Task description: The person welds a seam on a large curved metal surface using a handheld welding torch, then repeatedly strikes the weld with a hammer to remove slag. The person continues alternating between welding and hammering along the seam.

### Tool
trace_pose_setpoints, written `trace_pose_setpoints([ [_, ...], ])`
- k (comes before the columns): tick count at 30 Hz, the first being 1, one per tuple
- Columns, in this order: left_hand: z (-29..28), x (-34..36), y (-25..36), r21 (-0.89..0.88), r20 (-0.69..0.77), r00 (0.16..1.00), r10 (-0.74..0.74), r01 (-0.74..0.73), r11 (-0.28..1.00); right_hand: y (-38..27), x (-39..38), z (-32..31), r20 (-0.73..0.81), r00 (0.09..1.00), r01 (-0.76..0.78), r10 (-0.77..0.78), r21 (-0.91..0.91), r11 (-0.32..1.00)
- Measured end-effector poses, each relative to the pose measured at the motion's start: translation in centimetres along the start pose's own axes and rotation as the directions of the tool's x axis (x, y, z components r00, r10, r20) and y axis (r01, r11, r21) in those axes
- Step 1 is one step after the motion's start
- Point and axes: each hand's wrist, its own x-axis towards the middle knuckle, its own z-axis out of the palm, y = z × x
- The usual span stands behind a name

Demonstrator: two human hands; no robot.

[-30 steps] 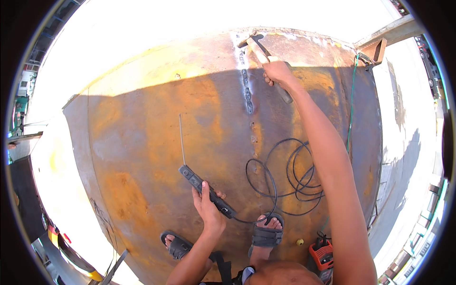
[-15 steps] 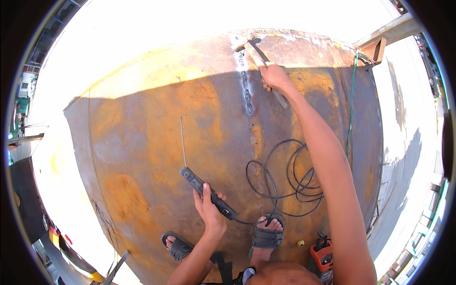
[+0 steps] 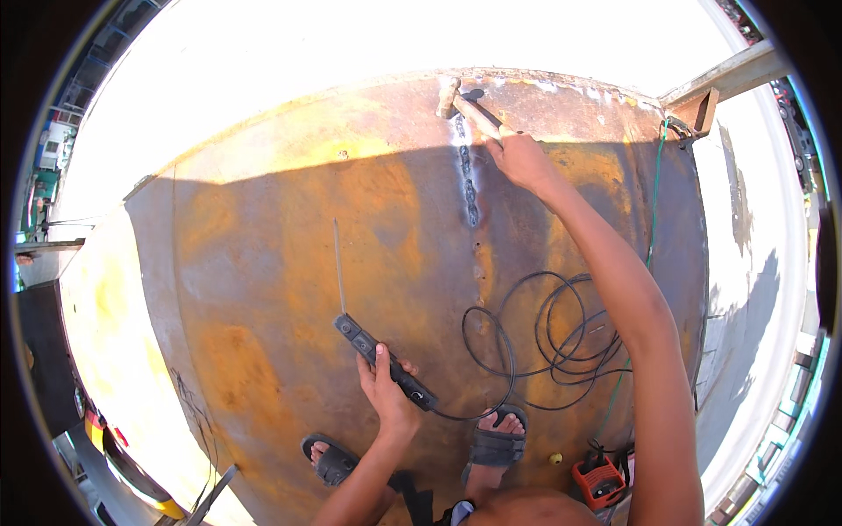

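Filling most of my view, the rusty metal sheet (image 3: pixel 263 263) bears a dark weld seam (image 3: pixel 465 159). My right grip (image 3: pixel 524 161) grasps a hammer (image 3: pixel 476 115), its head at the seam's far, sunlit end; my left grip (image 3: pixel 386 392) clasps a rod holder (image 3: pixel 355 334) with its thin rod (image 3: pixel 339 272). I judge this seam-hammering; the next move calls for careful aim, rod clear.
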Motion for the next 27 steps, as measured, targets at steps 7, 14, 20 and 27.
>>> trace_pose_setpoints([
  [7, 0.6, 1.2, -0.3, 0.024, 0.085, 0.996, 0.017, -0.019, 1.000, 1.6, -10.4, -2.4, 0.121, 0.990, 0.055, -0.076, 0.172, 0.984],
  [14, 1.7, 1.8, 0.6, 0.086, 0.097, 0.994, 0.045, -0.053, 0.995, 8.6, -17.1, -7.5, 0.017, 0.961, -0.248, 0.276, 0.498, 0.831],
  [20, 0.6, 1.1, 0.2, 0.132, 0.076, 0.995, 0.069, -0.078, 0.988, 13.8, -21.3, -5.8, 0.013, 0.830, -0.368, 0.557, 0.765, 0.529],
  [27, 0.5, 0.0, 0.4, 0.186, -0.017, 0.998, 0.057, -0.053, 0.981, 14.2, -21.2, -3.5, 0.049, 0.763, -0.365, 0.644, 0.855, 0.367],
])
